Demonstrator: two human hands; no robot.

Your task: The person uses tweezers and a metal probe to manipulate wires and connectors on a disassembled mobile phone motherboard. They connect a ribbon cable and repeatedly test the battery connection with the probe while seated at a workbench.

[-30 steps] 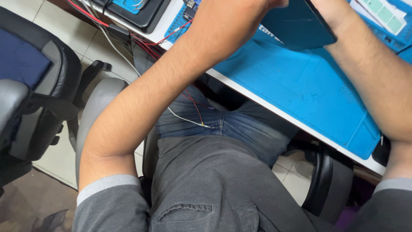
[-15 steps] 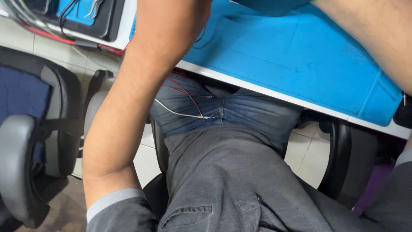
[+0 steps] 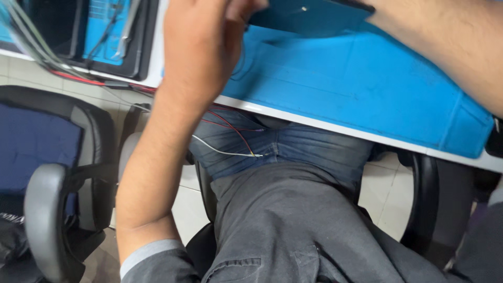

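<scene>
My left hand [image 3: 201, 47] is raised at the top of the view, its fingers curled against the left edge of a dark teal flat panel [image 3: 309, 15] that it holds tilted above a blue work mat [image 3: 340, 89]. The fingertips are cut off by the frame's top edge. Of my right arm only the forearm [image 3: 445, 42] shows, crossing the upper right corner toward the panel. The right hand itself is out of view.
The mat lies on a white table whose front edge [image 3: 335, 128] runs over my lap. Thin red and white wires [image 3: 230, 141] hang from the table onto my jeans. A black tray [image 3: 141, 47] with a blue insert sits at top left. An office chair [image 3: 47, 209] stands at left.
The view has swung and moved closer to the table. My left hand has come lower into view, while my right hand has left the frame. The panel stays at the top edge.
</scene>
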